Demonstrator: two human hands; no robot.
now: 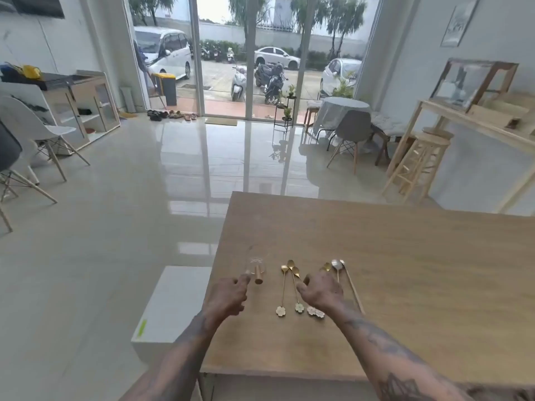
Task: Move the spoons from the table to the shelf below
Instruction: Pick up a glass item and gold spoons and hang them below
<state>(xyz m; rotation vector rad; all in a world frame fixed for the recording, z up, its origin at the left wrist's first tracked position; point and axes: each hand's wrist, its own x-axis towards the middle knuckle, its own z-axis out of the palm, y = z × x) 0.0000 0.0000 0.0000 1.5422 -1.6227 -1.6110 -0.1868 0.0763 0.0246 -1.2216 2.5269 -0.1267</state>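
Wooden desk [405, 285] filling the lower right, pale tiled floor [115, 227] to its left. White box [170, 302] on the floor just beside the desk's left edge.

Two bare forearms reaching in from the bottom. Left hand [228, 293] over the desk's left edge, fingers loosely curled, fingertips at a blurred clear utensil [251, 266]; whether gripped, cannot tell. Short wooden handle [258, 276] just beside that, pointing toward the camera.

Right hand [320, 290] spread, fingers partly curled, hovering over or touching the middle of the spoon row; contact unclear, nothing seen clasped.

Gold spoons [283, 287] lying flat near the desk's front left part, long axes running away from the camera, bowls at the far end, flower-shaped handle ends [280, 311] at the near end. Several bowls bunched together. Silver spoon [336, 265] to the right, same direction, with one long thin handle [353, 287] slanting toward the near right.
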